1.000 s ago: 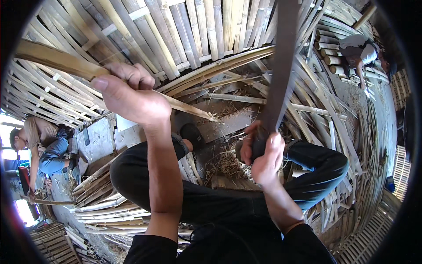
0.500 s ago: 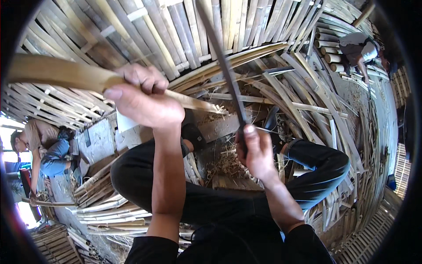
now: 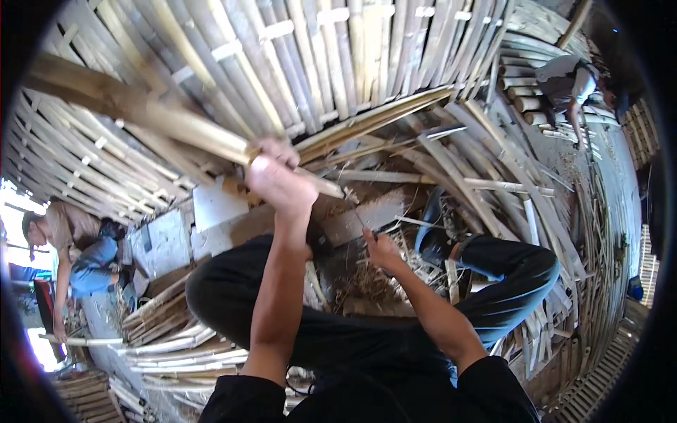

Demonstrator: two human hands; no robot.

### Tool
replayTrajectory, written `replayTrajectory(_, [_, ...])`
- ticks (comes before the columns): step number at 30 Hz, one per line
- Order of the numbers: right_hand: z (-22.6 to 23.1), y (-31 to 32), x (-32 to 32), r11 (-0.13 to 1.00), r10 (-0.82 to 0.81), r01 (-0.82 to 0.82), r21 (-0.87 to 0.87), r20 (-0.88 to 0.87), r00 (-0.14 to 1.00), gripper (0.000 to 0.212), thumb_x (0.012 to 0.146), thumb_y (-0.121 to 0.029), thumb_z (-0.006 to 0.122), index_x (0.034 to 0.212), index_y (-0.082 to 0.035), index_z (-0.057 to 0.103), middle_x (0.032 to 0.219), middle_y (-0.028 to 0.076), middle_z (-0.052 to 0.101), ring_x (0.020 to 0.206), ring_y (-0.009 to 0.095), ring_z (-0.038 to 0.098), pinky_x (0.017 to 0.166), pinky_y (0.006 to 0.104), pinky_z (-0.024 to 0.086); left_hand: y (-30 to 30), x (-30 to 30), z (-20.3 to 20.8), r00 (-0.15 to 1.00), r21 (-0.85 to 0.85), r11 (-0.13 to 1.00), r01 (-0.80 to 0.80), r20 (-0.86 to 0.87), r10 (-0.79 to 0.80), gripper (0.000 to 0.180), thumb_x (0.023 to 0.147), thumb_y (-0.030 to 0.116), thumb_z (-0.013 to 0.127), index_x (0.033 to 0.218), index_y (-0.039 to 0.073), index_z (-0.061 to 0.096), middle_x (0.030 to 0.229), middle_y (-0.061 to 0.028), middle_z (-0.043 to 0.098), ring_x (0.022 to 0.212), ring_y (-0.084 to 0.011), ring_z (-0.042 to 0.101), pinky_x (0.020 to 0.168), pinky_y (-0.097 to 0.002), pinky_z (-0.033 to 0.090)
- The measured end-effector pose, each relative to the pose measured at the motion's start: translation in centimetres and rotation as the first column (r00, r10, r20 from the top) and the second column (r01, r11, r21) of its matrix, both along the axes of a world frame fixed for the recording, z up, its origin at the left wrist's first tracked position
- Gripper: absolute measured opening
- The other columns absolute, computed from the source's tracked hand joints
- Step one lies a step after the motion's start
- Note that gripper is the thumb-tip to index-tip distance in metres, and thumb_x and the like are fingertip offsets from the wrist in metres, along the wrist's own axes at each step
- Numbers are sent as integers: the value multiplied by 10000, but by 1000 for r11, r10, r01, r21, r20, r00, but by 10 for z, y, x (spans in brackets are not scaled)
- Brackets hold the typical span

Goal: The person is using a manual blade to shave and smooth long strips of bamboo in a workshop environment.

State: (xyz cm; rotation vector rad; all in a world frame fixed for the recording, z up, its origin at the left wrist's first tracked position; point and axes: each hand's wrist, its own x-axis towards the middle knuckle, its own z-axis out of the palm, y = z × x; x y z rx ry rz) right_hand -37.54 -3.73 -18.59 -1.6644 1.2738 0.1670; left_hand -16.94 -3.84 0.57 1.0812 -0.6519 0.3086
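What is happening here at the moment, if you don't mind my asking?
A seated person grips a long bamboo piece in the left hand, one end slanting down toward the middle. The right hand holds a knife, seen almost edge-on, near that end; whether they touch is unclear. Shavings lie between the legs. At left, a co-worker holds a pale strip; another person bends down at right.

no words, numbers, labels or signs can be read here. the bamboo strip [image 3: 197,134] shows no letters i can make out. it is the same for the pale sheet [image 3: 220,206] just below it, the grey board [image 3: 163,243] lower down, and the slatted panel [image 3: 338,56] above it.
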Motion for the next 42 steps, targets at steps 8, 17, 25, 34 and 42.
replayTrajectory(8, [82, -27, -34, 723, -477, 147, 676, 334, 813, 634, 929, -653, 443, 747, -49, 509, 526, 16, 418, 417, 126, 395, 408, 290, 339, 32, -13, 86, 978, -164, 973, 164, -99, -182, 560, 959, 682, 300, 756, 163, 346, 628, 50, 264, 482, -85, 251, 402, -254, 182])
replayTrajectory(17, [193, -30, -17, 994, -98, 55, 94, 555, 826, 608, 953, -596, 481, 716, -38, 522, 523, -1, 446, 428, 79, 424, 407, 246, 332, 31, -18, 77, 973, -105, 984, 146, -166, -162, 558, 954, 674, 350, 806, 137, 385, 628, 27, 270, 473, -107, 256, 410, -269, 217])
replayTrajectory(25, [184, 6, -5, 973, -174, 215, 88, 889, 423, 467, 1014, -435, 455, 780, -35, 507, 565, -21, 467, 486, 66, 435, 446, 228, 331, 15, -21, 79, 985, -115, 985, 125, -105, -138, 573, 957, 632, 418, 754, 99, 368, 624, 50, 292, 474, -43, 282, 405, -201, 216])
replayTrajectory(34, [-91, 7, -92, 978, 205, -192, 77, -225, 952, 465, 972, -418, 426, 1223, -72, 608, 851, 250, 658, 779, 444, 640, 714, 528, 479, 15, -35, 80, 998, -48, 998, 32, -56, -35, 586, 952, 665, 387, 751, 117, 350, 610, 43, 239, 482, -72, 214, 409, -245, 154])
replayTrajectory(42, [92, 17, -7, 939, -342, 255, 229, 583, 737, 481, 1023, -396, 450, 767, 8, 507, 519, 50, 431, 444, 190, 448, 430, 352, 391, 15, -27, 78, 999, -42, 998, 36, -30, -37, 595, 936, 671, 424, 778, 99, 379, 629, 32, 263, 492, -82, 216, 426, -251, 173])
